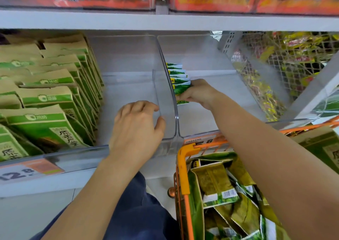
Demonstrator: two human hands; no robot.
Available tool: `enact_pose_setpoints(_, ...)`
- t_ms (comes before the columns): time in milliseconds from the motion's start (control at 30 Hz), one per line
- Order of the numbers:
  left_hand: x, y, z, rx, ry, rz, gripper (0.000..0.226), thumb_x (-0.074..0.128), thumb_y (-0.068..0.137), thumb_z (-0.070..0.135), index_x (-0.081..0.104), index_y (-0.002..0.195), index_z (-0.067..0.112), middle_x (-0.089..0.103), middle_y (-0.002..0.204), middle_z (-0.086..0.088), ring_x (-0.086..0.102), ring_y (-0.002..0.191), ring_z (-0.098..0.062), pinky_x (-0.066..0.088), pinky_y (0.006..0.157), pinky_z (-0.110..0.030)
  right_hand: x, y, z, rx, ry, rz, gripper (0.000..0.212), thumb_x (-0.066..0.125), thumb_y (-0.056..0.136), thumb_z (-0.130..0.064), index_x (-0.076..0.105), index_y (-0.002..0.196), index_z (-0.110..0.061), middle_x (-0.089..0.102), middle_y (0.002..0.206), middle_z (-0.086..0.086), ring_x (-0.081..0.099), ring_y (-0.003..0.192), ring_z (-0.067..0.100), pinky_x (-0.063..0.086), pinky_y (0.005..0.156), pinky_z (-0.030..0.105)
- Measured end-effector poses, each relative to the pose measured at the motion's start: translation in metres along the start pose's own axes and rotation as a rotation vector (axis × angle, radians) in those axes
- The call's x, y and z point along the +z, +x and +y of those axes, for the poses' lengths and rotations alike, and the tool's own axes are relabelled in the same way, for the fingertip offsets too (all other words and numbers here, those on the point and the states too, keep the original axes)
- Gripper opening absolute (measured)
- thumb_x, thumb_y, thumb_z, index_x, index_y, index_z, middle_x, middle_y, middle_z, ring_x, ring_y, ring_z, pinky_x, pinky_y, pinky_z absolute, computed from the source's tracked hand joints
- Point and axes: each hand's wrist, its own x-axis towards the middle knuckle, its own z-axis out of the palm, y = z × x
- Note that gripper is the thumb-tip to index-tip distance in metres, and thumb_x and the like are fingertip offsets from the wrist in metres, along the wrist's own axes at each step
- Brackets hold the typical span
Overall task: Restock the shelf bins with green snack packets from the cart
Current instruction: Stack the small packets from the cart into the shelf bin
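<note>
Nearest you, the orange cart (184, 166) sits at your lower right, heaped with loose green snack packets (220, 190), and your right forearm crosses above it. Your left hand (136, 128) rests on the clear divider (167, 85) between the two shelf bins, fingers loosely curled over its edge with the thumb against the wall. Farther in, your right hand (199, 93) pinches a small row of green packets (178, 80) standing against the divider inside the right bin (211, 111); brown-and-green bags (47, 96) fill the left.
</note>
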Motion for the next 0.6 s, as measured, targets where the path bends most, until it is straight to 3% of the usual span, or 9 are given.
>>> enact_pose_setpoints(100, -0.0004, -0.0002, -0.0001, 0.007, 0.006, -0.002, 0.035, 0.047, 0.094, 0.036, 0.059, 0.124, 0.023, 0.056, 0.131, 0.003, 0.044, 0.122, -0.022, 0.029, 0.103, -0.035, 0.0013, 0.0027, 0.0039, -0.021, -0.180, 0.027, 0.055, 0.075, 0.068, 0.013, 0.060, 0.119, -0.002, 0.066, 0.110, 0.016, 0.064, 0.103, 0.030, 0.054, 0.090, 0.040)
enact_pose_setpoints(367, 0.0011, 0.0004, -0.0009, 0.009, -0.010, 0.007, 0.032, 0.049, 0.093, 0.034, 0.061, 0.119, 0.022, 0.058, 0.128, 0.002, 0.046, 0.121, -0.023, 0.030, 0.102, -0.035, 0.0019, 0.0043, 0.0050, -0.034, -0.351, 0.050, 0.070, 0.082, 0.069, -0.009, 0.048, 0.130, -0.013, 0.063, 0.117, 0.009, 0.060, 0.106, 0.025, 0.054, 0.089, 0.040)
enact_pose_setpoints(500, 0.0006, 0.0002, -0.0009, 0.014, -0.007, 0.014, 0.030, 0.049, 0.094, 0.034, 0.062, 0.119, 0.022, 0.058, 0.128, 0.002, 0.046, 0.121, -0.023, 0.030, 0.101, -0.035, 0.0030, 0.0093, 0.0070, -0.069, -0.355, 0.082, 0.074, 0.087, 0.061, -0.010, 0.045, 0.121, -0.017, 0.065, 0.114, 0.011, 0.061, 0.108, 0.031, 0.050, 0.095, 0.047)
enact_pose_setpoints(600, 0.0007, 0.0003, -0.0003, 0.010, -0.005, 0.011, 0.031, 0.047, 0.094, 0.034, 0.061, 0.120, 0.023, 0.057, 0.129, 0.003, 0.045, 0.122, -0.022, 0.030, 0.102, -0.035, 0.0031, 0.0076, 0.0068, -0.097, -0.400, 0.093, 0.072, 0.085, 0.065, -0.011, 0.044, 0.125, -0.015, 0.065, 0.115, 0.011, 0.061, 0.108, 0.029, 0.049, 0.096, 0.043)
